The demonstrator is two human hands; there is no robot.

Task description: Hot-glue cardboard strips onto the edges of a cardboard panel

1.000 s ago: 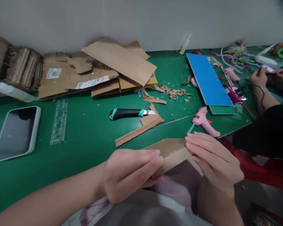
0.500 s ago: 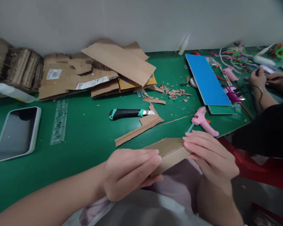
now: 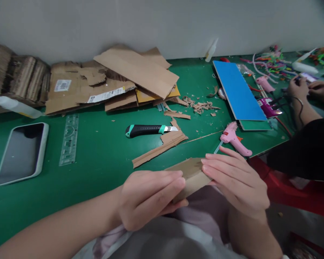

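Between my two hands, above the table's front edge, is a folded piece of brown cardboard. My left hand is closed around its left part, fingers on top and thumb beneath. At the right end, my right hand grips the cardboard, its fingers laid over the upper edge; the little parts under the fingers are hidden. Just beyond lie a cardboard strip and a black and green utility knife with its blade out. A pink glue gun rests beyond my right hand.
Cardboard sheets are piled along the wall, with scraps beside them. At left lie a phone and a clear stencil ruler. A blue board lies at right, near a co-worker's hands and colourful pipe cleaners.
My right hand has slid left along the cardboard, covering more of its right end. My left hand stays where it was. The co-worker's hands have shifted slightly.
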